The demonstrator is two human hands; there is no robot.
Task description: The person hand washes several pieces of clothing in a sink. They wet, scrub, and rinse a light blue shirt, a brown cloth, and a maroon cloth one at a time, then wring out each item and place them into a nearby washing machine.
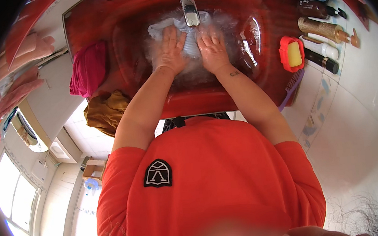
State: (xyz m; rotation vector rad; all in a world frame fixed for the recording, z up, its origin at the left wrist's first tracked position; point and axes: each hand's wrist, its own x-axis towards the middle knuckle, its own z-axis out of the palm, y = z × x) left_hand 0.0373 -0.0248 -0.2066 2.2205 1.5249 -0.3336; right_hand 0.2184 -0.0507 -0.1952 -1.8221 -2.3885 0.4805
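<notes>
A pale white-blue cloth [190, 43] lies in splashing water inside the red sink [131, 78], below the chrome tap [190, 14]. My left hand [170, 52] presses on the left side of this cloth, palm down with its fingers stretched and a little apart. On the cloth's right side rests my right hand [212, 48], also palm down, its fingers spread and slightly bent. Neither hand is wrapped round the cloth. Water and foam blur the cloth's edges, and part of it is hidden under both hands.
Left of the basin lie a magenta cloth [89, 69] and a brown cloth [106, 113], which hangs over the counter edge. At the right are a yellow soap bar [294, 54] in a red dish, a purple comb [292, 88] and several bottles [320, 28].
</notes>
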